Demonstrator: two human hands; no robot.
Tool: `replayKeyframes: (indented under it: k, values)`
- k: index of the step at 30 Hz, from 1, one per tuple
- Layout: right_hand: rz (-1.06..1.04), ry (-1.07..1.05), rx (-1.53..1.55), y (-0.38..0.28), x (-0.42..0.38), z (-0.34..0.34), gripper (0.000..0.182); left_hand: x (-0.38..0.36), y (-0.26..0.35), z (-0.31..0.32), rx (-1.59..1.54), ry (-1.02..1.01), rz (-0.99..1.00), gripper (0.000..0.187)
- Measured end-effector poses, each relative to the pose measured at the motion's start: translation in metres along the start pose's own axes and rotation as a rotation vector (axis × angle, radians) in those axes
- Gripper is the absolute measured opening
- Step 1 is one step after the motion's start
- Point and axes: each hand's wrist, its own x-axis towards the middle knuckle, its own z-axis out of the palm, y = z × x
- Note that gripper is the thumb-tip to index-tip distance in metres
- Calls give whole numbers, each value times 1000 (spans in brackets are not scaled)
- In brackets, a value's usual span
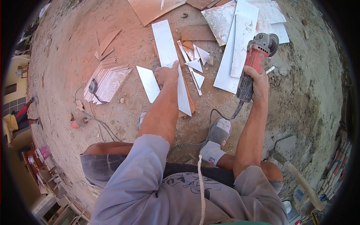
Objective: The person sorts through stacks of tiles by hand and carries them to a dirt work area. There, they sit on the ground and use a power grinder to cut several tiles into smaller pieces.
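Observation:
My right hand (258, 80) is wrapped round the dark handle of a red and grey angle grinder (255, 58), held up at the right with its disc pointing away from me. A cord runs from the grinder's rear down past my shoe. With my left hand (167, 75) I grip a long white tile strip (164, 41) across its width, thumb at its right edge. The strip lies on the ground over a brownish piece. Just left of that hand rests a smaller slanted white tile piece (148, 84). Triangular tile offcuts (195, 65) lie to the right of the strip.
Larger white tiles (225, 56) lie beside the grinder. At left is a stack of tile strips (112, 78) with a round grey object (93, 86) on it, and a red tool (79, 123) with cables. Another person (17, 120) is at far left. A long handle (303, 183) lies at lower right.

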Motion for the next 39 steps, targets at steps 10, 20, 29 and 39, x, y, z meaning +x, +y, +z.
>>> replayKeyframes:
  k: [10, 20, 29, 39]
  values:
    - [1, -34, -21, -3, -4, 14, 46, -3, -29, 4, 34, -21, 294, 114]
    - [4, -38, -134, -2, -9, 27, 46, -24, -42, 13, -1, -86, 341, 134]
    - [-10, -61, -105, 1, -8, 31, 43, -26, -41, 7, 48, -91, 350, 128]
    - [-22, -76, -169, -1, -13, 34, 44, -30, -32, 6, -9, -62, 229, 120]
